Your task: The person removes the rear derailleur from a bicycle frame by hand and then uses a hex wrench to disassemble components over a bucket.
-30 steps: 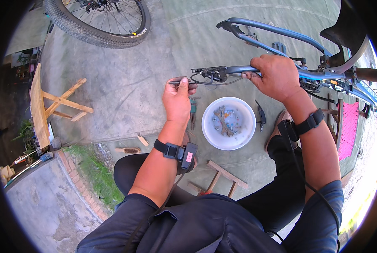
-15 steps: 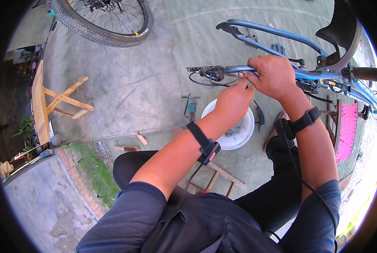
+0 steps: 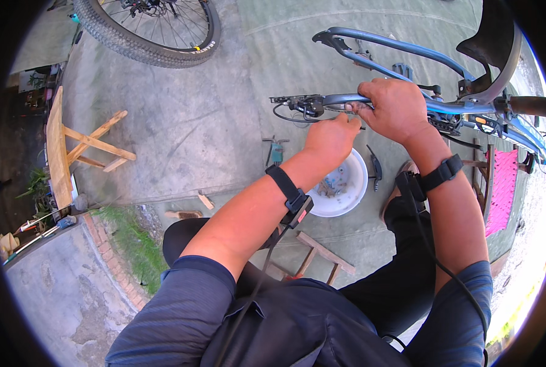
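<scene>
Bicycle frame with blue tubes lies across the upper right, in front of the person. The right hand is clamped on its nearer rear tube, thumb beneath and fingers over the top. The left hand appears to pinch the black cable, which loops from the black mechanism at the tube's end. The hands work close together; whether their fingertips touch cannot be told.

The step in hand looks like guiding or seating the cable along the tube's underside. The next move seems to call for a steady right grip and fine finger control on the left.

The left hand covers part of the white bowl of metal parts, so reaching in would mean shifting it. The teal hex-key holder and black-handled tool lie either side of the bowl. The detached wheel lies well apart, upper left.
</scene>
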